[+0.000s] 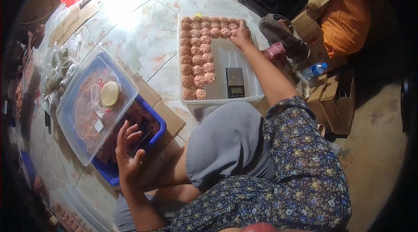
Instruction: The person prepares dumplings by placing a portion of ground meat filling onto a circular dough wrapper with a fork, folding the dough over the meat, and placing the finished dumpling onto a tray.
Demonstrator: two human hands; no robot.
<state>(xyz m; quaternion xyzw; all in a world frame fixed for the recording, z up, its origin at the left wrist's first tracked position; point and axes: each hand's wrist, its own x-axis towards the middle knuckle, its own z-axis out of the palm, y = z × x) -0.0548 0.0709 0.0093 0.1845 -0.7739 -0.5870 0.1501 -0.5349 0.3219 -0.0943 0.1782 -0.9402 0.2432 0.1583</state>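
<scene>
My right hand [242,36] reaches into a clear plastic tub [222,102] with its thumb and fingers around a pinkish, rough-surfaced ball [233,32] at the right end of the second row. Similar balls [196,50] line the tub's far side and left side in rows. A small digital pocket scale [235,82] lies in the near right part of the tub. My left hand [129,148] is raised, fingers apart and holding nothing, above a blue basin [160,130] of reddish-brown crumbly material [140,117]. A translucent lid [98,108] lies across part of the basin.
On the lid sits a pale round object [109,94] in clear plastic. Plastic bags [58,68] lie to the left on the tiled floor [163,33]. At right are cardboard boxes [336,101], a water bottle [315,69], an orange bag [347,23] and dark cloth [277,29].
</scene>
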